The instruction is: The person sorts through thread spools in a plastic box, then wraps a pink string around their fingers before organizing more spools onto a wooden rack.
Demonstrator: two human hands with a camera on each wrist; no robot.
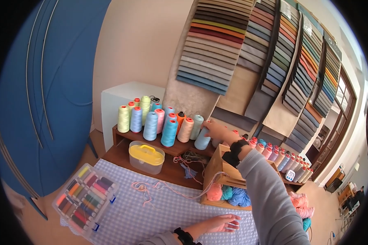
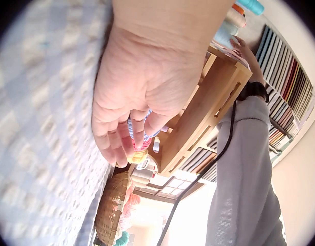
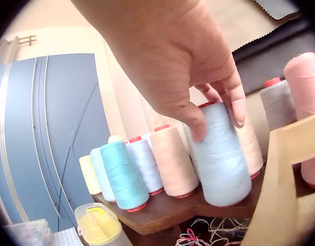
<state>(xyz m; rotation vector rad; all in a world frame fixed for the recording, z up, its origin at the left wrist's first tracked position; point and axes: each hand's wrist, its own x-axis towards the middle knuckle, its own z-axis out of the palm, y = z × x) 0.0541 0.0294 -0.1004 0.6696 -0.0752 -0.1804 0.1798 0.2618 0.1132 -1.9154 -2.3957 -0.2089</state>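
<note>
My right hand (image 1: 219, 131) reaches over the dark wooden shelf and grips a light blue thread cone (image 3: 221, 159) near its top. In the right wrist view, the thumb lies on one side of the cone and fingers on the other. Peach thread cones (image 3: 173, 161) and a turquoise thread cone (image 3: 124, 174) stand beside it. My left hand (image 1: 223, 223) rests on the blue checked tablecloth (image 1: 171, 208), its fingers loosely curled with nothing in them.
A wooden crate (image 1: 216, 163) with yarn balls (image 1: 238, 197) stands near the right forearm. Left of it are a yellow-lidded plastic box (image 1: 146, 158) and a case of small spools (image 1: 86, 200). Loose pink yarn (image 1: 167, 186) trails over the cloth. Fabric swatches (image 1: 216, 45) hang behind.
</note>
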